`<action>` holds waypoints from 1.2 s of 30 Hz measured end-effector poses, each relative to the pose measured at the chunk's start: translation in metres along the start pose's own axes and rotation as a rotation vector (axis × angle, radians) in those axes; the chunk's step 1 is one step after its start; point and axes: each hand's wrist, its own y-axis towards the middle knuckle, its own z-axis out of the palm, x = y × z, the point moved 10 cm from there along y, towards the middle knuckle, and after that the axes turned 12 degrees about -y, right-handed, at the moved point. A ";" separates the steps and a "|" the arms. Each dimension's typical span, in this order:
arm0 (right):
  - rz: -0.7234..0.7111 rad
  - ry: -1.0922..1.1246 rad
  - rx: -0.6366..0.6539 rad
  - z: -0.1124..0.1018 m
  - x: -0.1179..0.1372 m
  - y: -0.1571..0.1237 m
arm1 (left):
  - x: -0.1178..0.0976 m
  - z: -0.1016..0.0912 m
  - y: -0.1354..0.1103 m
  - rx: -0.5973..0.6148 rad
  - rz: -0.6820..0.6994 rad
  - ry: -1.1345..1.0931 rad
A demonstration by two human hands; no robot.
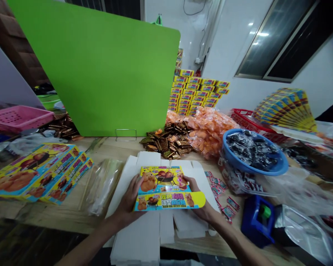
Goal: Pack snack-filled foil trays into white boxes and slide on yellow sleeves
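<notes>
A yellow and blue printed carton [166, 184] with pictures of brown animals and a grill is held up between my two hands. My left hand [131, 197] is closed on its left end, the thumb on the top face. At the other end my right hand [197, 195] grips it, partly hidden behind a rounded yellow end flap that sticks out to the right. Beneath lies a pile of flat white carton blanks [138, 236], plain side up. To the left rests a clear plastic bundle of thin sticks [104, 184].
Flat printed cartons [41, 170] overlap at left. A green board [113, 74] stands behind brown-gold packets [169, 140] and orange bagged pieces [211, 127]. Yellow boxes [194, 92] are stacked farther back. At right are a blue basin [280, 166] of black packets, small red packets [229, 210] and a blue tape dispenser [251, 221].
</notes>
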 end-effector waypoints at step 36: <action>-0.049 -0.121 0.297 -0.079 0.032 0.099 | 0.051 0.003 0.072 -0.079 -0.358 -0.894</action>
